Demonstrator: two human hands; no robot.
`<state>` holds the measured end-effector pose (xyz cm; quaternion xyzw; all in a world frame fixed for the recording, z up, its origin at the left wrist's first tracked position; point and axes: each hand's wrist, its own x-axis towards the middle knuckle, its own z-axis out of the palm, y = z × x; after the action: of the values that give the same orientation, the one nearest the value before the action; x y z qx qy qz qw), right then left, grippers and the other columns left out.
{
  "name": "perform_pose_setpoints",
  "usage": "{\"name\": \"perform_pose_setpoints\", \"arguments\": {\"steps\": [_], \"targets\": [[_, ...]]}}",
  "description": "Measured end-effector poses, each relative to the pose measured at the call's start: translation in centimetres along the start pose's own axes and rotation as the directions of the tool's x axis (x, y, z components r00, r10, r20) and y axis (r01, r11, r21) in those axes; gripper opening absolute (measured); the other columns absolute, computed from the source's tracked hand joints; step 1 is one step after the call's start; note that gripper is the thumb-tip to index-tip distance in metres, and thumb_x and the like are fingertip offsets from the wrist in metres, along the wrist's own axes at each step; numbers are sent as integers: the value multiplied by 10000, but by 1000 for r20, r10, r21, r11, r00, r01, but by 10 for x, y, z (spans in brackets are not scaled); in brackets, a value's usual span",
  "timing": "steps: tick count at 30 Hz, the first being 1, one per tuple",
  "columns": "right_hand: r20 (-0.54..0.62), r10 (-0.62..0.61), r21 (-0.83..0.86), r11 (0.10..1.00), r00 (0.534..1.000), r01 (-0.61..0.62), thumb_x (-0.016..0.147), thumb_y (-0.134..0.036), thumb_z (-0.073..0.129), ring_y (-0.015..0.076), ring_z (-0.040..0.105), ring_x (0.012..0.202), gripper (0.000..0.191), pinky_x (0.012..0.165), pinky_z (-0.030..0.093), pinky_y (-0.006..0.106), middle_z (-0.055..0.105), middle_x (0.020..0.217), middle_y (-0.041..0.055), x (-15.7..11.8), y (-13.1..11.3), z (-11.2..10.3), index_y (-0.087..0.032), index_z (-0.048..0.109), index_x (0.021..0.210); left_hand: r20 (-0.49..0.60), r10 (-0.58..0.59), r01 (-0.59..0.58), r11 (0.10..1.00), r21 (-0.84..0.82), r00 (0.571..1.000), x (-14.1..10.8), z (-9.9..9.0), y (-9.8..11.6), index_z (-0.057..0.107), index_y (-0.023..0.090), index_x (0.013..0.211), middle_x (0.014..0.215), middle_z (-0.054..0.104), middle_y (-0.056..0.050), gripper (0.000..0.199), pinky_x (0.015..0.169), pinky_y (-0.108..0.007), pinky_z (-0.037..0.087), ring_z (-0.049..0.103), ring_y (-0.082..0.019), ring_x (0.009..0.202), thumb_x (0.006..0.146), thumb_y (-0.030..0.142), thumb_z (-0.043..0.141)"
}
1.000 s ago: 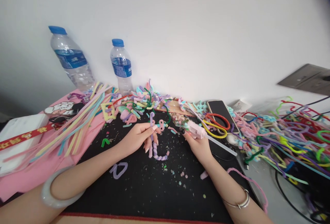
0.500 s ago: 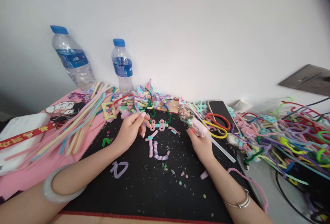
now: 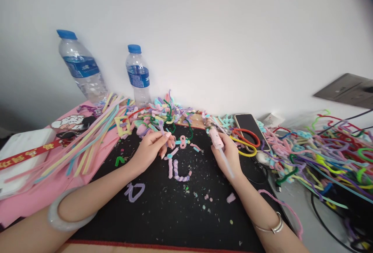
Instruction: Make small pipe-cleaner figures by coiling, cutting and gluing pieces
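My left hand (image 3: 154,148) is closed in a pinch on a purple pipe cleaner (image 3: 161,125) whose upper end stands above the fingers. My right hand (image 3: 229,156) wraps round a small pink glue gun (image 3: 215,137), with a translucent glue stick (image 3: 226,163) jutting from its rear towards my wrist. The gun's nozzle end is hard to make out against the clutter behind. Between the hands, on the black mat (image 3: 163,214), lie a pink and blue pipe-cleaner piece (image 3: 182,142) and a twisted pink-and-purple L-shaped piece (image 3: 181,175).
Two water bottles (image 3: 138,75) stand by the wall. Heaps of pipe cleaners lie at the back and right (image 3: 314,160); straight strips (image 3: 84,140) cover the left. A phone (image 3: 249,127) rests at the back right. A purple loop (image 3: 135,192) and scraps dot the mat.
My right hand has turned the glue gun, so its glue stick swings from pointing right to pointing down towards my wrist. My left hand has dipped slightly with the purple pipe cleaner.
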<state>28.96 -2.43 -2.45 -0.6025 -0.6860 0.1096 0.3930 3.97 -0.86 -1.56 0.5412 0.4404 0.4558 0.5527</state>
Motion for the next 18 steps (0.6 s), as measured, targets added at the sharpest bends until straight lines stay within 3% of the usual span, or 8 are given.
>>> {"name": "perform_pose_setpoints", "arguments": {"steps": [3, 7, 11, 18], "targets": [[10, -8, 5, 1000, 1000, 8, 786, -262, 539, 244, 617, 919, 314, 799, 465, 347, 662, 1048, 92, -1, -2, 0, -175, 570, 1086, 47, -22, 23, 1000, -15, 999, 0, 0, -1, 596, 133, 758, 685, 605, -2, 293, 411, -225, 310, 435, -51, 375, 861, 398, 522], [28, -11, -181, 983, 1000, 16, 759, -263, 549, 282, 579, 1029, 366, 863, 408, 409, 639, 1119, 104, -1, 0, 1, -181, 538, 1116, 98, -62, 67, 997, -43, 993, 0, 0, -2, 590, 122, 772, 654, 588, 2, 316, 407, -221, 289, 426, -46, 366, 881, 403, 495], [20, 42, -408, 913, 999, -30, 736, -199, 489, 301, 540, 1078, 437, 871, 335, 469, 616, 1161, 104, 0, 3, 1, -200, 491, 1173, 131, -83, 93, 993, -68, 988, 0, 0, -2, 585, 114, 792, 646, 568, 8, 332, 402, -214, 262, 410, -34, 352, 901, 404, 467], [-12, 109, -638, 765, 994, -92, 720, -116, 432, 304, 486, 1035, 515, 817, 323, 445, 601, 1094, 131, 1, 5, -1, -149, 475, 1231, 170, -88, 109, 987, -121, 982, -3, 1, -2, 530, 132, 986, 594, 566, 25, 316, 384, -205, 294, 410, -55, 332, 904, 424, 441]]}}
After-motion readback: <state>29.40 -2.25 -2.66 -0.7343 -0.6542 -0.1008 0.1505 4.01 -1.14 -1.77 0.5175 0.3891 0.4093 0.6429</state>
